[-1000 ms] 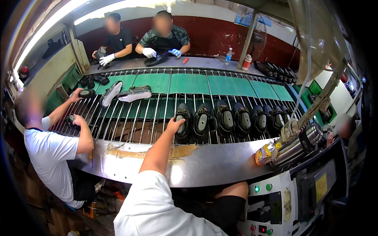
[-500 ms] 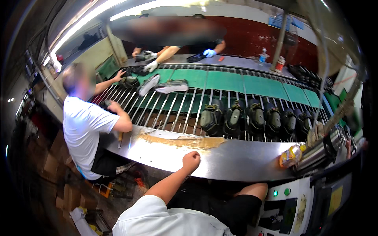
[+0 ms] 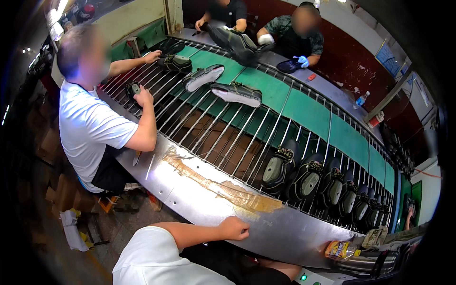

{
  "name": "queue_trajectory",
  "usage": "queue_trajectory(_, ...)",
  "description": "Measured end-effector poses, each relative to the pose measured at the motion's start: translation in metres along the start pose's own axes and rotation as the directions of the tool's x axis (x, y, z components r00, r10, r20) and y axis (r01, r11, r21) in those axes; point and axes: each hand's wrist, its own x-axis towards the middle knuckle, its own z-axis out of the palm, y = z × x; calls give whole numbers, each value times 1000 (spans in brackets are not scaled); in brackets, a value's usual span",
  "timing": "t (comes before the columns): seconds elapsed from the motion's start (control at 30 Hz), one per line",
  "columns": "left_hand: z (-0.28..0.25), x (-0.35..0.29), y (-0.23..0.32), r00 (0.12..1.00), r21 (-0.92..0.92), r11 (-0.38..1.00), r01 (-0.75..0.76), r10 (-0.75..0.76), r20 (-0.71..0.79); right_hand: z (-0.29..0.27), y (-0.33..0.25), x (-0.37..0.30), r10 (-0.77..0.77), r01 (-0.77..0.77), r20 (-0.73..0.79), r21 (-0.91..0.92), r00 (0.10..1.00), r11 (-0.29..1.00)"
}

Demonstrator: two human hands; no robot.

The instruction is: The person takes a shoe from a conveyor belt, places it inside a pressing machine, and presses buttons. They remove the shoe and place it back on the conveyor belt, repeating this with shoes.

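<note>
My left hand (image 3: 234, 228) is closed in a loose fist, with nothing visible in it, at the near edge of the metal ledge (image 3: 285, 232). My right hand is out of sight. Past the ledge lies a conveyor of metal rods (image 3: 228, 137). A row of dark shoes with grey-green toes (image 3: 274, 168) stands on it to the right. Two shoes with pale soles, one tilted (image 3: 204, 77) and one on its side (image 3: 236, 93), lie farther left. None of these shoes touches my hand.
A co-worker in white (image 3: 95, 123) sits at the left, one hand on a small dark shoe (image 3: 133, 90). Across the green belt (image 3: 308, 107), two people handle dark shoes, one blurred (image 3: 235, 43). A yellow-labelled bottle (image 3: 341, 250) lies right. Worn brown tape (image 3: 213, 185) covers part of the ledge.
The view has turned, and the scene appears tilted. Across the conveyor, a dark shoe now shows blurred in the air. My left hand remains closed, now at the ledge's near edge.
</note>
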Motion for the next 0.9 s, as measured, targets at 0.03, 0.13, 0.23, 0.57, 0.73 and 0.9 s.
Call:
queue_trajectory(0.03, -1, 0, -2, 1000, 11, 1000, 12, -11, -12, 1, -3, 4, 9, -9, 11, 5, 1000, 1000)
queue_trajectory(0.13, 0, -1, -3, 999, 34, 999, 25, -23, -38, -2, -2, 11, 44, -45, 38, 25, 998, 999)
queue_trajectory(0.23, -1, 1, -5, 999, 36, 999, 19, -18, -47, -1, 8, -2, 86, -89, 43, 55, 995, 995)
queue_trajectory(0.57, -7, 1, 10, 993, 100, 989, 112, -107, -50, 12, 112, -89, 258, -257, 22, 194, 966, 947)
queue_trajectory(0.73, 2, -7, 7, 936, 3, 959, 285, -277, -216, 20, 193, -137, 435, -422, 70, 419, 898, 804)
queue_trajectory(0.9, 19, 5, -11, 818, -367, 846, 387, -499, -286, 17, 255, -147, 523, -453, 122, 685, 843, 570)
